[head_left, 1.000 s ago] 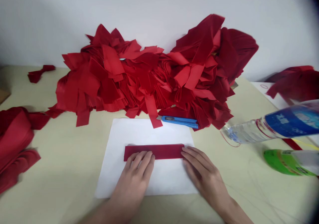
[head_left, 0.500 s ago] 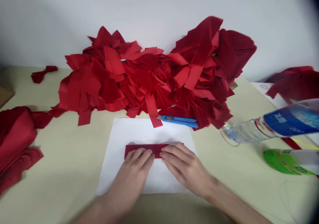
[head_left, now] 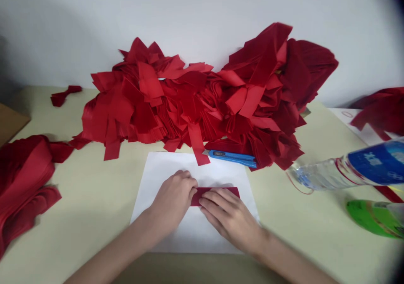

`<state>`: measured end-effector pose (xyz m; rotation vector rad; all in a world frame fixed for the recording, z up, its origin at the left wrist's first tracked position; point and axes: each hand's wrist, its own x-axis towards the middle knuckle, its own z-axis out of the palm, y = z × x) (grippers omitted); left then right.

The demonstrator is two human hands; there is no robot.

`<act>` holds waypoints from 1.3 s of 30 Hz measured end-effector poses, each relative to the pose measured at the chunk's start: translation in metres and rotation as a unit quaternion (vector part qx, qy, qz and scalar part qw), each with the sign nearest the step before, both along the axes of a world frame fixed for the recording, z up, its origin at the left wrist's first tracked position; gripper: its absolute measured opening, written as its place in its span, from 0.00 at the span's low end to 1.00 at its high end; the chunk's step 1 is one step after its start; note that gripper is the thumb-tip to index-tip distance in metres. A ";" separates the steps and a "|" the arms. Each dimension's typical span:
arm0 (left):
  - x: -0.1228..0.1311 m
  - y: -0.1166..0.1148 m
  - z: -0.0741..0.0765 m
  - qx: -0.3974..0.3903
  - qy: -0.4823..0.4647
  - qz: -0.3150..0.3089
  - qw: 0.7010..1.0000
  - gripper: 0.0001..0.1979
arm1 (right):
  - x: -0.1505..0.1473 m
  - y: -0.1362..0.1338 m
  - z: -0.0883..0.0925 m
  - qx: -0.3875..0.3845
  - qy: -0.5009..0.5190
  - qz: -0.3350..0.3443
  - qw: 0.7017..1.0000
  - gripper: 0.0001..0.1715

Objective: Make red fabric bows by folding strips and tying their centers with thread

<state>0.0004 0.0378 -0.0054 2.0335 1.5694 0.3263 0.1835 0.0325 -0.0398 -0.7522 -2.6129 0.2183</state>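
A dark red fabric-like strip (head_left: 200, 192) lies lengthwise across a white sheet of paper (head_left: 214, 240). My left hand (head_left: 174, 197) is curled at the strip's left end, thumb and fingers pinched together on it; that end is hidden by the hand. Flat on the right part of the strip rests my right hand (head_left: 229, 216), its fingers stretched out and pressing down. Just beyond the paper's far edge is a blue utility knife (head_left: 233, 157), its tip pointing left.
A big heap of red strips (head_left: 186, 103) runs along the wall. More red pieces (head_left: 27, 166) lie at left, near a cardboard box (head_left: 11, 124). On the right are a clear bottle with a blue label (head_left: 375, 163) and a green bottle (head_left: 362, 216).
My left hand has gone from lying flat on the strip to pinching its left end, with the wrist raised. My right hand stays on the strip. The view has shifted slightly left.
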 end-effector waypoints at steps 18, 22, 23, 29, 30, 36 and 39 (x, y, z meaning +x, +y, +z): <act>-0.003 0.003 -0.015 0.043 -0.023 -0.062 0.997 0.11 | -0.004 0.009 0.017 -0.099 0.020 -0.059 0.993 0.10; -0.001 -0.012 -0.022 0.077 0.022 -0.065 0.995 0.12 | -0.010 0.020 0.018 -0.148 -0.003 -0.087 0.985 0.06; 0.000 -0.015 -0.023 0.088 0.043 -0.071 0.993 0.12 | -0.011 0.022 0.018 -0.158 -0.004 -0.088 0.983 0.05; -0.003 -0.018 -0.021 0.108 0.059 -0.086 0.989 0.09 | -0.016 0.023 0.014 -0.189 0.017 -0.105 0.976 0.08; -0.004 -0.016 -0.021 0.108 0.043 -0.081 0.990 0.09 | -0.016 0.023 0.014 -0.187 0.022 -0.106 0.976 0.08; -0.010 -0.006 -0.018 0.097 0.002 -0.078 0.992 0.11 | -0.015 0.020 0.011 -0.178 0.036 -0.102 0.978 0.06; -0.011 -0.002 -0.017 0.075 -0.022 -0.092 0.993 0.11 | -0.015 0.022 0.012 -0.176 0.030 -0.099 0.979 0.05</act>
